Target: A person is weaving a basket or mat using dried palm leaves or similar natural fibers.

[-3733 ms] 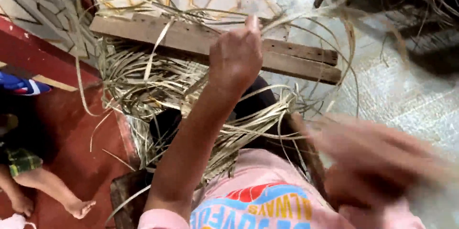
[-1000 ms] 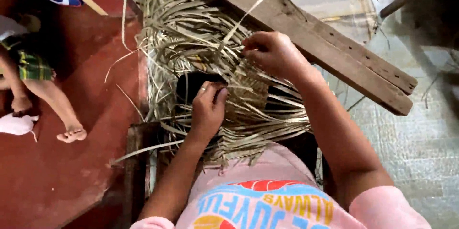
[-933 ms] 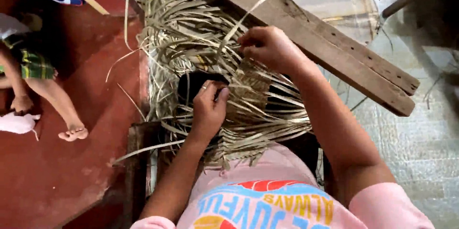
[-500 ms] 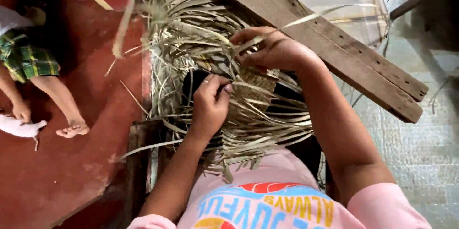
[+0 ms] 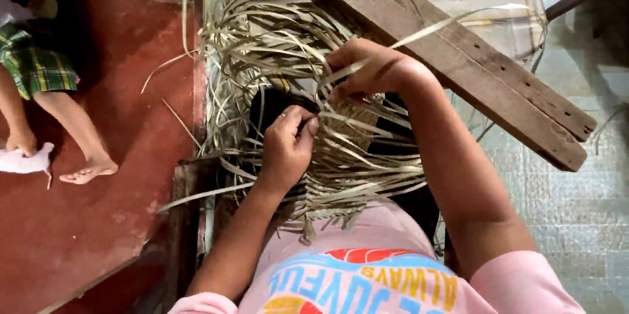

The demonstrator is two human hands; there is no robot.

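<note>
A mass of dry, pale green-tan leaf strips point(image 5: 262, 45) lies over my lap, partly woven into a mat point(image 5: 367, 163) near my pink shirt. My left hand point(image 5: 288, 147) presses down on the woven strips with its fingertips pinched on them. My right hand point(image 5: 370, 71) is closed around one long strip point(image 5: 432, 29) that runs up and to the right. A dark shape point(image 5: 268, 104) shows under the strips between my hands.
A long weathered wooden plank point(image 5: 472, 65) with nail holes crosses diagonally behind the strips. A red floor point(image 5: 105, 222) lies at left, where another person's bare legs and foot point(image 5: 85, 170) rest. A wooden edge point(image 5: 187, 222) stands by my left arm. Pale patterned flooring point(image 5: 570, 222) is at right.
The view has shifted closer over the weaving. My right hand has drawn a long strip out toward the upper right. My left hand stays pressed on the woven part.
</note>
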